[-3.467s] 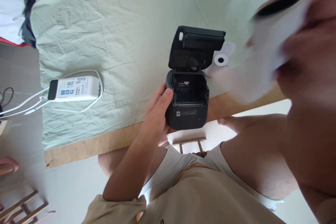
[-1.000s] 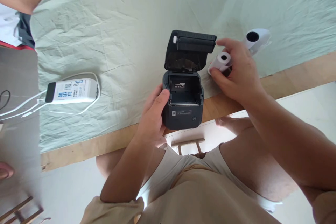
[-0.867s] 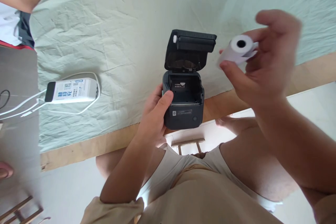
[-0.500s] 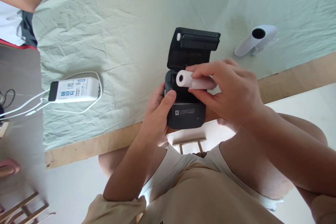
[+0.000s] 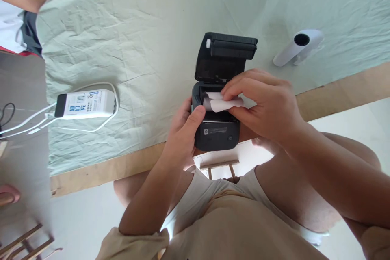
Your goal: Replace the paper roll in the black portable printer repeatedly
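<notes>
Pinching paper roll w/ R hand; long axis runs L from grip, across open printer, clamped by L hand.

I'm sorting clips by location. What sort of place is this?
Probably a makeshift indoor workspace: creased green cloth over a wooden-edged table, a corded white box on it, and an open black printer.
</notes>
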Demonstrator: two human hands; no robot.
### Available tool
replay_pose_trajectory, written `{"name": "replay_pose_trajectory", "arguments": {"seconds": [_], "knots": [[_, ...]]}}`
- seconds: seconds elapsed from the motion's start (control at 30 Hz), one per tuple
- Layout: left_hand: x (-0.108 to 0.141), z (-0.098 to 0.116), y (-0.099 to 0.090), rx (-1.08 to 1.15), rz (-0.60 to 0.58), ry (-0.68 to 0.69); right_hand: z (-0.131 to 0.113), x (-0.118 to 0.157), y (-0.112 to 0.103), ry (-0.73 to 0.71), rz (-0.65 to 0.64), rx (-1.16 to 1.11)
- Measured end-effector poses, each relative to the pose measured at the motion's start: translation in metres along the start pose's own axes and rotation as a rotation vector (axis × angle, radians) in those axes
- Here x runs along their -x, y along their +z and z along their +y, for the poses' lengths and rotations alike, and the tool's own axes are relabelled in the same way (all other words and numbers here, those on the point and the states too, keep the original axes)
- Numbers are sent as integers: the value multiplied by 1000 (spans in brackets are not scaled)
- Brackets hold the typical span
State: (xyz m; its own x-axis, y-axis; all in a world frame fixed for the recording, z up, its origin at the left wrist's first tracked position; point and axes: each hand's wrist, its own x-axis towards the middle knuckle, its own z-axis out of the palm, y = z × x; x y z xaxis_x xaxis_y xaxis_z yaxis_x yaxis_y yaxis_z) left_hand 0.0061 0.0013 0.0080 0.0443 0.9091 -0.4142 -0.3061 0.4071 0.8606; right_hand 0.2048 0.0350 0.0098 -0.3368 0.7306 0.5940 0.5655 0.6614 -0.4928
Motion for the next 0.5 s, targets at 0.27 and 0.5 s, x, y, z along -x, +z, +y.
{"name": "replay_pose_trajectory", "arguments": {"seconds": [0.27,0.5], "knots": [[0,2,1,69,-94,-36,-22,14,-5,-217,-68,-82],[1,3,-2,-25,-85,-30,-21,20,3,-199,54,-173]]}}
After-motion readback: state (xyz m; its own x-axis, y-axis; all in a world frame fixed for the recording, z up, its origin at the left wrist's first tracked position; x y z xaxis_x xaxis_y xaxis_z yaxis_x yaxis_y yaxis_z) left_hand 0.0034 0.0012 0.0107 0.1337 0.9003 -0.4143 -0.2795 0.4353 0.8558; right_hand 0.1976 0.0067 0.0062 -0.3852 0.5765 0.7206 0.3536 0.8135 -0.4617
